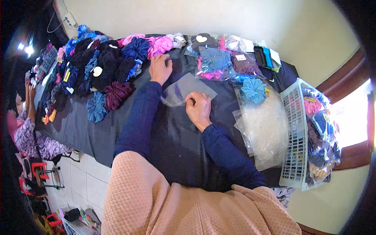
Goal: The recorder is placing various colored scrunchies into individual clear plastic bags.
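Observation:
My left hand (160, 69) reaches to the near edge of a bright pink scrunchie (159, 45), its fingers slightly bent and apart. A navy scrunchie (136, 48) lies just left of it. My right hand (198, 110) is closed, thumb and fingers pinching the near edge of a clear plastic bag (199, 87). That bag lies nearly flat on the black tablecloth, with something dark purple showing through its left part. To the right, a light blue scrunchie (254, 91) with a yellow tag rests on a stack of clear plastic bags (263, 129).
Many scrunchies, including a maroon one (118, 95), are heaped at the left. Bagged scrunchies (216, 59) lie at the back right. A white plastic basket (293, 137) of packed goods stands at the right edge. Another person (29, 131) sits at the far left.

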`<act>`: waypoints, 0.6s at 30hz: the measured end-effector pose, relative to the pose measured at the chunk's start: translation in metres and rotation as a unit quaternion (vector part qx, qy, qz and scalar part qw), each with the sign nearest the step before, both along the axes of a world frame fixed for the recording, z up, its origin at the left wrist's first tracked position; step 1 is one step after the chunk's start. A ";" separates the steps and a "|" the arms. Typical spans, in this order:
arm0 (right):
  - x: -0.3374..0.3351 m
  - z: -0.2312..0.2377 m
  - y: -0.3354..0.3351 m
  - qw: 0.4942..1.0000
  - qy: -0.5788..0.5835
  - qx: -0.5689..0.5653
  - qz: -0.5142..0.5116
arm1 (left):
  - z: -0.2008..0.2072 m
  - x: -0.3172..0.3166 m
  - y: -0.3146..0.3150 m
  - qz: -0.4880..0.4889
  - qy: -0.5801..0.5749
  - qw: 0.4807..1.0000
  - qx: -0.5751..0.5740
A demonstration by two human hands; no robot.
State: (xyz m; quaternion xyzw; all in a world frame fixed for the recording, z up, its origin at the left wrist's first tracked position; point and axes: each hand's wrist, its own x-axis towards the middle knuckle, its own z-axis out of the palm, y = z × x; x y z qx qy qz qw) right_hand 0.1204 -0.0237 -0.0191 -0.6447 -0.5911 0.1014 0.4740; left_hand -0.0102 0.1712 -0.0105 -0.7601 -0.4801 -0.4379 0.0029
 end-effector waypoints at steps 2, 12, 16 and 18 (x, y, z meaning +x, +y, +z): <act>-0.001 0.000 -0.002 1.000 -0.002 0.000 0.003 | 0.003 0.004 0.027 0.007 0.067 0.997 0.022; 0.002 0.005 -0.005 0.999 -0.025 0.031 0.021 | 0.015 0.040 0.076 0.071 0.240 0.944 -0.215; 0.000 0.006 -0.004 0.999 -0.031 0.034 0.017 | 0.014 0.035 0.077 0.099 0.261 0.944 -0.175; -0.002 0.006 -0.004 0.998 -0.033 0.042 0.018 | 0.011 0.031 0.076 0.104 0.222 0.956 -0.160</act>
